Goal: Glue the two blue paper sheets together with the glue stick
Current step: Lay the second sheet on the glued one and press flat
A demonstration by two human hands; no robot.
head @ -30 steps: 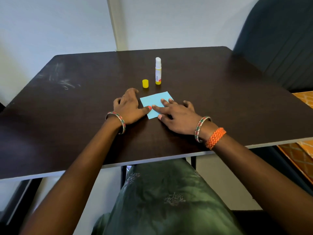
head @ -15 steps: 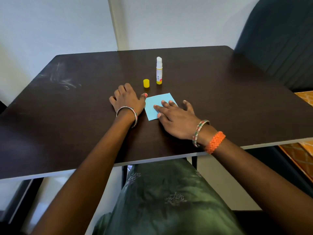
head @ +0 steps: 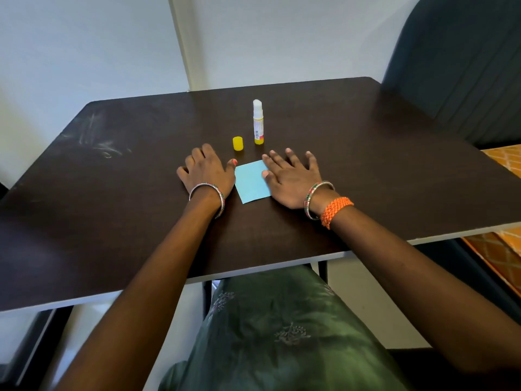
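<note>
**Blue paper pressed flat under right hand; glue stick uncapped and upright**

Orientation. The blue paper (head: 251, 182) lies flat on the dark table (head: 380, 170), turned so that its corners point roughly toward and away from the person; its near corner points at the front table edge. Only one blue surface is visible; whether two sheets are stacked cannot be told. The glue stick (head: 258, 121) stands upright, long axis vertical, white glue tip uppermost.

Appearance. The paper is a light blue, roughly square piece, uncreased where visible. The glue stick has a white body with printed label and a yellow base. Its yellow cap (head: 238, 143) stands separately, just left of the stick and not touching it. Both stand beyond the paper, toward the table's centre.

Hands. The right hand (head: 293, 179) lies palm down with fingers spread, covering the paper's right portion, the thumb resting on the sheet. It grasps nothing. The left hand (head: 207, 172) lies flat on the table just left of the paper, fingers extended, its thumb tip at the paper's upper left edge; it holds nothing.

Change noted. Half a second earlier the right hand lay lower and pointed leftward across the paper; it now sits further right with fingers pointing away. The left hand, stick and cap are essentially unmoved.
</note>
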